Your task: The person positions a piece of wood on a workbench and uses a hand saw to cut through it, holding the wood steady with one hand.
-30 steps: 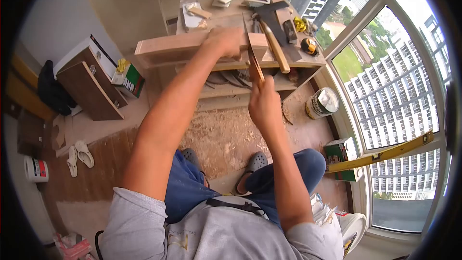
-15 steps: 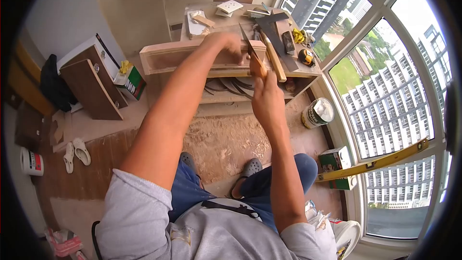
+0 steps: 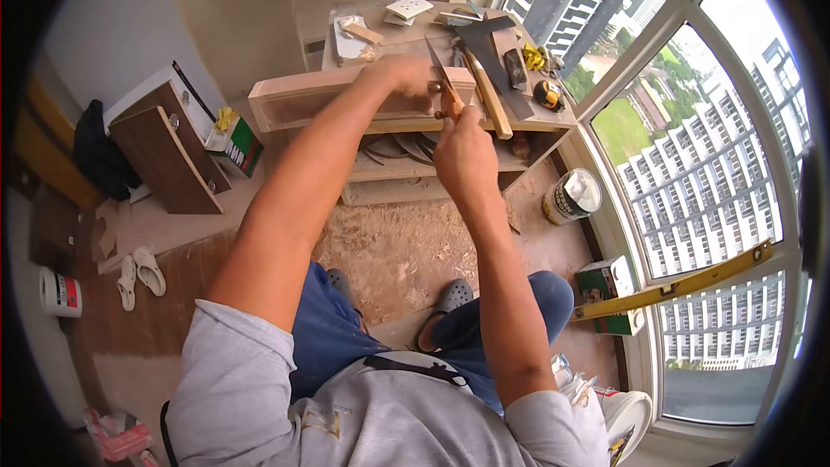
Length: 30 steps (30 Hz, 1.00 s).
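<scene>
1. Change, L side: timber workpiece [image 3: 298, 104] lies across front of workbench [image 3: 396, 40], approx. same spot as ½ sec ago. L hand [image 3: 402, 78] still on it, just L of blade; fingers partly hidden, can't tell if spread or pinching.
2. Change, R side: R hand [image 3: 465, 156] now sits closer to workpiece than ½ sec ago; handsaw [image 3: 441, 69] is slightly fwd with it. Fist closed round handle. Blade crosses near workpiece's R end, tip pointing away from person.
3. Meaning (judged): fwd part of a saw stroke; L hand prob. steadies the wood. Cut depth not visible.
4. Count, far L: 1 white tub [image 3: 60, 291]; 2 white clogs [image 3: 150, 273], 1 pr.; 1 brown door panel [image 3: 160, 164] w/ 2 hinges visible; 1 green-white can [image 3: 238, 147], yellow item on top.
5. Count, bench, L to R: 1 white tray [image 3: 343, 48] w/ 1 wood offcut [image 3: 363, 33]; min. 1 white socket plate [image 3: 408, 7], stacked; 1 wooden-handled tool [image 3: 489, 99], head unclear; 1 black square [image 3: 494, 59]; 1 dark block [image 3: 516, 69], type n/k; 1 yellow-black tape measure [image 3: 547, 95].
6. Count, floor, ctr: wood shavings [image 3: 398, 246], too many to count; 2 grey clogs [image 3: 454, 296], worn.
7. Count, far R: 1 paint tin [image 3: 572, 196]; 1 more green-white container [image 3: 605, 281]; 1 yellow spirit level [image 3: 692, 281], propped by window.
</scene>
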Each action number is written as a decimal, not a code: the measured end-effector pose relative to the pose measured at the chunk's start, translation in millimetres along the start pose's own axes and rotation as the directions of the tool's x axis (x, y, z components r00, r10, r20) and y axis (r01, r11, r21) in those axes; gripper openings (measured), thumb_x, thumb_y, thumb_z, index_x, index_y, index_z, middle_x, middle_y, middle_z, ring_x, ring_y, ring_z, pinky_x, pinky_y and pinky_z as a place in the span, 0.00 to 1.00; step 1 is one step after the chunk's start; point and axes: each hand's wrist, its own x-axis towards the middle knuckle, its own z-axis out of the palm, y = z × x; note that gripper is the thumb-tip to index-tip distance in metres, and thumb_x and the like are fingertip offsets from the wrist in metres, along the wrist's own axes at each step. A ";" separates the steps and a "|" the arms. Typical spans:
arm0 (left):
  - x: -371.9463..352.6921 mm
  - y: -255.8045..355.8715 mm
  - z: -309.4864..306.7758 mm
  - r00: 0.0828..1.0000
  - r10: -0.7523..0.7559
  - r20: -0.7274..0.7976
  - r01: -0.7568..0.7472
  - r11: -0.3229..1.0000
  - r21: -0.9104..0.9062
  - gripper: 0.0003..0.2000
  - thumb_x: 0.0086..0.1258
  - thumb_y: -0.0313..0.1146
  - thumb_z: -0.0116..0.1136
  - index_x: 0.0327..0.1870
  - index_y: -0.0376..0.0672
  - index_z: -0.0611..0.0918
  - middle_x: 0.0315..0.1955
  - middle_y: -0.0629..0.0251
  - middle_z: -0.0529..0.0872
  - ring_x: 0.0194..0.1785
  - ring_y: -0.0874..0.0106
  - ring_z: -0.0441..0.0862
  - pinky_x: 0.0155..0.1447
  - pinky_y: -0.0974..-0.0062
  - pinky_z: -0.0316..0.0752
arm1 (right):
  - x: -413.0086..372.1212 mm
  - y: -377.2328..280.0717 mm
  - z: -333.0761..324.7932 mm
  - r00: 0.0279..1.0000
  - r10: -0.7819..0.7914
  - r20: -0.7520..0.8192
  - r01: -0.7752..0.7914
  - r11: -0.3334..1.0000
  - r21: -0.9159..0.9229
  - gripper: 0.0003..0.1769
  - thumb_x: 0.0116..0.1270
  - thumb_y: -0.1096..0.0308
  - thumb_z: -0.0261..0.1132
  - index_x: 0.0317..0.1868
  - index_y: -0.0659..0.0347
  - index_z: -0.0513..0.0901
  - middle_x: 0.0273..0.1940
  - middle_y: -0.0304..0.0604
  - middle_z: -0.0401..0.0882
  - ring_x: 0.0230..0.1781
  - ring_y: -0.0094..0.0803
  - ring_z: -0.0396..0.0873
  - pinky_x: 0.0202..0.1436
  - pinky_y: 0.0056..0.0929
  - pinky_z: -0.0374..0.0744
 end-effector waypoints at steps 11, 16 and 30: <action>21.2 -9.2 6.1 0.996 0.048 0.071 -0.043 0.997 -0.065 0.36 0.44 0.51 0.86 0.55 0.40 0.89 0.52 0.50 0.92 0.54 0.56 0.90 0.57 0.56 0.83 | -40.8 -6.8 -15.2 1.000 0.015 -0.020 -0.013 0.996 0.088 0.13 0.83 0.64 0.57 0.53 0.64 0.68 0.37 0.74 0.84 0.40 0.75 0.82 0.43 0.67 0.77; 39.0 -18.8 4.2 0.974 0.051 0.221 -0.030 0.995 -0.095 0.37 0.47 0.54 0.85 0.59 0.44 0.90 0.60 0.53 0.90 0.58 0.57 0.89 0.60 0.55 0.84 | -67.4 -18.8 -44.3 0.997 0.074 0.006 -0.074 0.995 0.072 0.11 0.83 0.66 0.57 0.55 0.65 0.69 0.38 0.72 0.83 0.41 0.74 0.82 0.42 0.65 0.75; 36.9 -19.8 6.6 0.990 0.139 0.036 -0.139 0.990 -0.002 0.40 0.42 0.56 0.86 0.54 0.33 0.89 0.51 0.45 0.92 0.53 0.51 0.90 0.58 0.56 0.84 | 6.7 -21.3 1.3 0.996 0.075 -0.038 -0.074 0.997 0.014 0.16 0.83 0.61 0.57 0.52 0.70 0.72 0.39 0.75 0.85 0.45 0.74 0.83 0.48 0.65 0.79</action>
